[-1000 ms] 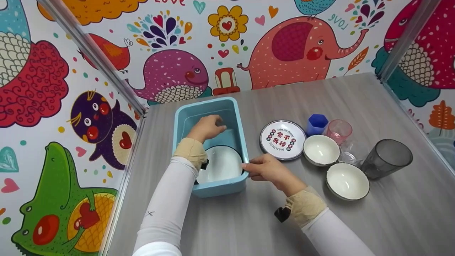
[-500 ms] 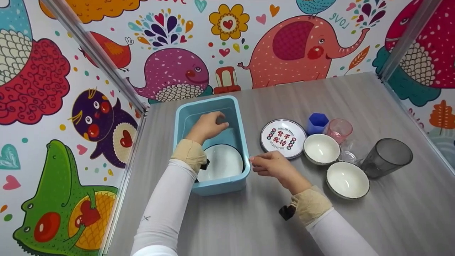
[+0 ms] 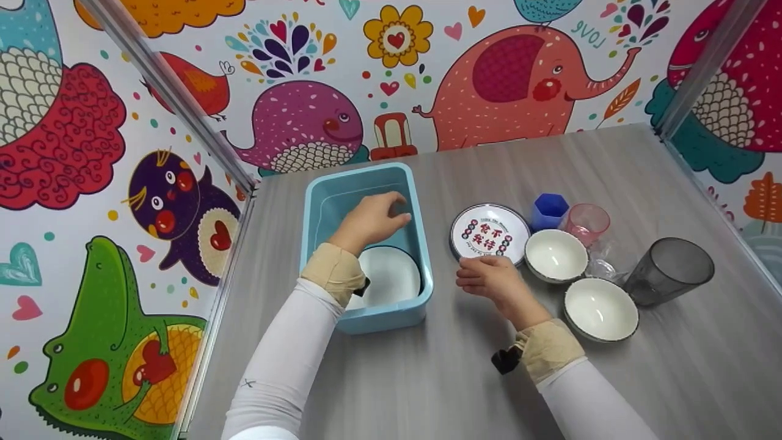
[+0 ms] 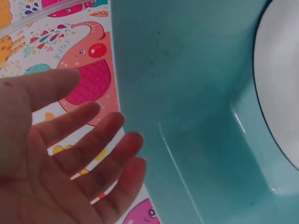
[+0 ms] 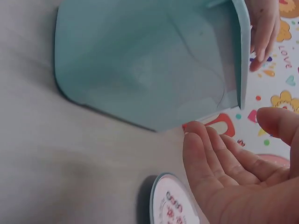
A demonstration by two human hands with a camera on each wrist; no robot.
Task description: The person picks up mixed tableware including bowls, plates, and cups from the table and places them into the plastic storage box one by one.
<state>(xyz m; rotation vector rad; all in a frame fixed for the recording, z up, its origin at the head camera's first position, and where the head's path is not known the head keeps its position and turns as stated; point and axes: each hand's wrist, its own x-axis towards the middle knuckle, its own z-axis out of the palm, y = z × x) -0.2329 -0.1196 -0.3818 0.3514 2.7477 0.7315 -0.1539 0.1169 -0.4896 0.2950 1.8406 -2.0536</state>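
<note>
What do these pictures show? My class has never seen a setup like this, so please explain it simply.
There is no robot: a person works with a bare left hand and right hand. The widest picture comes from a camera worn on the head, looking forward and down. The other two come from wrist cameras, each watching its own hand.

On the grey table sits a blue tub with a white dish inside. Right of it lie a round plate, two white bowls, a blue cup, a pink cup and a dark tumbler.

Neither hand holds anything.
</note>
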